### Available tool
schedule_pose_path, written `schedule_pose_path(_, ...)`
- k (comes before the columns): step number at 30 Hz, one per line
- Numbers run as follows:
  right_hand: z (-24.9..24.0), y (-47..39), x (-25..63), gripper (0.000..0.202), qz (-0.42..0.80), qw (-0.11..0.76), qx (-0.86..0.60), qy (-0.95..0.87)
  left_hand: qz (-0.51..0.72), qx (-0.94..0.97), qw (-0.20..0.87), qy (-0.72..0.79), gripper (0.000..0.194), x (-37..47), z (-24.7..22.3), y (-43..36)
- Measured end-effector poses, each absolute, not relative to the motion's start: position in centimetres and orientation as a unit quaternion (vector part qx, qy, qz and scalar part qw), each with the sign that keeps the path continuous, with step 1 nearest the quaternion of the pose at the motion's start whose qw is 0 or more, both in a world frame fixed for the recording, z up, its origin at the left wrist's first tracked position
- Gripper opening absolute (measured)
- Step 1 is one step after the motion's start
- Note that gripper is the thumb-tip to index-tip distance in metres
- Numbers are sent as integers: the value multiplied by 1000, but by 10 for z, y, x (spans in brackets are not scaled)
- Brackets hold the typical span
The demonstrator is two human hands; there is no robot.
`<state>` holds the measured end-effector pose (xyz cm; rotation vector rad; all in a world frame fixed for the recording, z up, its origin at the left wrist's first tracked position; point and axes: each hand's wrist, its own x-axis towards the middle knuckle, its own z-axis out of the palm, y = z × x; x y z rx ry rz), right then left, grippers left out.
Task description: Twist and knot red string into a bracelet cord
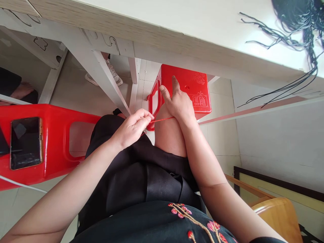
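A thin red cord (163, 119) runs taut over my bare knee (168, 135). Its left end is pinched between the thumb and fingers of my left hand (135, 126), which is above my dark-clothed lap. My right hand (180, 104) rests palm down on the knee, thumb and index finger stretched out and apart. The cord passes under the heel of this hand, near the wrist, and its far end is hidden there. A small bit of cord hangs below my left fingertips.
Above my knees runs the table edge (162, 40), with black cords (296, 30) hanging over it at right. One red stool (186, 87) stands ahead; another (57, 135) at left holds a phone (26, 143). White table legs and another person's shoe (113, 74) are beyond.
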<state>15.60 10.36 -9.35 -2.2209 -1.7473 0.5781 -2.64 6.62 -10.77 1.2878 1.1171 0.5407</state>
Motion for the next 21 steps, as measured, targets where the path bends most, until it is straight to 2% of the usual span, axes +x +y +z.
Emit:
schedule_pose_path(9,-94,104,156,86,211,139,-759,-599,201,606,618,459,27,-11,-103,71)
schedule_pose_path(17,-95,104,157,82,221,159,-753,-599,244,629,582,454,9,21,-98,75)
schedule_pose_path(21,-95,103,157,79,229,174,-749,-597,271,617,571,470,10,29,-97,73)
